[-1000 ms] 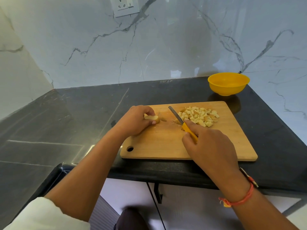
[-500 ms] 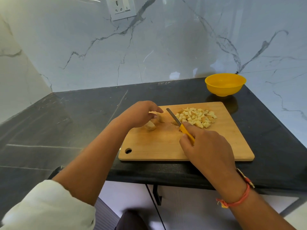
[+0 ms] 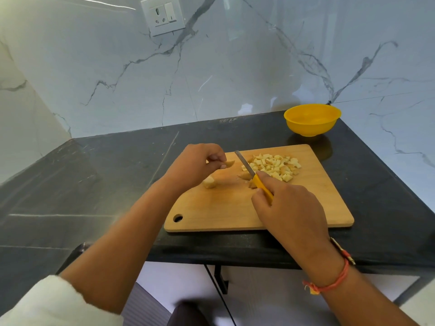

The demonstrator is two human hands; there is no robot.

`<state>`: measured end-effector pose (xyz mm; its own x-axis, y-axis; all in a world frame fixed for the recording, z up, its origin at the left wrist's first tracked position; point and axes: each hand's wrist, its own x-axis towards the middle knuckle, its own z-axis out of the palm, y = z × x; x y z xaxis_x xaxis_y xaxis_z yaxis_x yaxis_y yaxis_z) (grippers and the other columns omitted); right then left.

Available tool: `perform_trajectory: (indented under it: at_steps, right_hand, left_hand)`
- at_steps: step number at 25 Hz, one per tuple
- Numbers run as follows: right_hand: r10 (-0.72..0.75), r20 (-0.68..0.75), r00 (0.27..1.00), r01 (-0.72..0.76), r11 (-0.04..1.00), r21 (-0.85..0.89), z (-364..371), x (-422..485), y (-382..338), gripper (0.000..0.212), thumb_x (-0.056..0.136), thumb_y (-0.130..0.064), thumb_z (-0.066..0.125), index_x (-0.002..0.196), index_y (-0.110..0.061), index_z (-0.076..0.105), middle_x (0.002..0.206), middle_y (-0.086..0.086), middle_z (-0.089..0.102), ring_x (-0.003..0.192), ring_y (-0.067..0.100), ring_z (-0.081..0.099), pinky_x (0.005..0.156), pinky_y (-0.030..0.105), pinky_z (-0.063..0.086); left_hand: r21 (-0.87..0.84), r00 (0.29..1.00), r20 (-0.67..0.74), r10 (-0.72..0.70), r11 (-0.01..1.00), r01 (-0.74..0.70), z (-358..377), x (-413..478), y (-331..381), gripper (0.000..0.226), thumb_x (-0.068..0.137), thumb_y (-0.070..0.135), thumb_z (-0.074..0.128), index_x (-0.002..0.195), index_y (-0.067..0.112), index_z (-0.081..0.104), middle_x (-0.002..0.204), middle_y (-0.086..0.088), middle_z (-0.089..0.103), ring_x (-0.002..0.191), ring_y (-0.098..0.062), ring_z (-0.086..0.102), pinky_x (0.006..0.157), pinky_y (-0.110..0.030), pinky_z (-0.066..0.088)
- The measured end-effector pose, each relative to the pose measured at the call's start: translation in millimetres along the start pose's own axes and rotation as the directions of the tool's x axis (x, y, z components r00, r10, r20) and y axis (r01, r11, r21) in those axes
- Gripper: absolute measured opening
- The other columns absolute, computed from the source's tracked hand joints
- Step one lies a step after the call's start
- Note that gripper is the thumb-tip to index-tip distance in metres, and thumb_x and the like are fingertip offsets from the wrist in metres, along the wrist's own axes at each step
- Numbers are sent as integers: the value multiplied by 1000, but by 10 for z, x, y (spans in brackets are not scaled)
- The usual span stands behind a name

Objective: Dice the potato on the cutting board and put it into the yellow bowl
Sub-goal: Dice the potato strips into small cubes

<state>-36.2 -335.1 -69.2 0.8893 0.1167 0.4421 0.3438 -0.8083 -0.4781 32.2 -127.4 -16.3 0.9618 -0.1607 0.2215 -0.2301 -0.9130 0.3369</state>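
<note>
Pale wedge: a piece of potato point(image 3: 229, 164) pinched in the fingertips of the left hand point(image 3: 195, 165), over the far left part of the cutting board point(image 3: 317, 203); I cannot tell whether it touches the wood
Pointing: its tapered end sticks out to the right, toward the knife point(image 3: 249, 170); the long axis runs roughly left to right across the board
Change: a second ago this hand pressed a piece down nearer the person; now it has reached further back and taken the wedge, leaving a stubby chunk point(image 3: 209, 184) lying just below the hand
Meaning: dicing looks unfinished, with two pieces still uncut and the wedge probably next under the blade
Knife: the right hand point(image 3: 289, 208) is wrapped round the yellow handle; the blade angles away and to the left
Cubes: the diced pile point(image 3: 274, 167) sits just right of the blade, with a few scraps at its heel
Bowl: the yellow bowl point(image 3: 312, 128) stands beyond the board's far right corner on the dark countertop point(image 3: 117, 184), with no potato in it yet
</note>
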Motion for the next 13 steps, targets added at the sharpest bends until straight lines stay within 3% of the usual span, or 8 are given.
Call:
perform_trajectory:
  at_steps: [3, 8, 13]
  right_hand:
    - [-12, 3, 1000, 12, 1000, -1, -10, -9, -7, 47, 96, -46, 44, 142, -37, 46, 61, -17, 45, 55, 4, 46, 48, 16, 34]
    - [-27, 48, 998, 27, 1000, 13, -67, -34, -20, 48, 95, -46, 44, 143, -42, 44, 65, -16, 52, 59, 5, 48, 49, 17, 35]
    - [-27, 142, 989, 29, 1000, -12, -173, -172, -53, 47, 95, -45, 42, 142, -46, 40, 65, -14, 55, 58, 8, 51, 52, 22, 46]
  left_hand:
    - [-126, 998, -3, -56, 990, 55, 126, -277, 189, 10, 91, 25, 68, 99, 28, 73, 91, 14, 70, 82, -2, 62, 73, -10, 44]
    - [-13, 995, -58, -82, 997, 81, 328, -483, 167, 23, 94, 34, 63, 114, 26, 71, 109, 9, 69, 94, -6, 59, 85, -18, 44]
    - [-62, 994, -96, -48, 997, 42, 352, -509, 157, 24, 91, 35, 67, 113, 27, 73, 107, 10, 68, 90, -3, 58, 82, -17, 45]
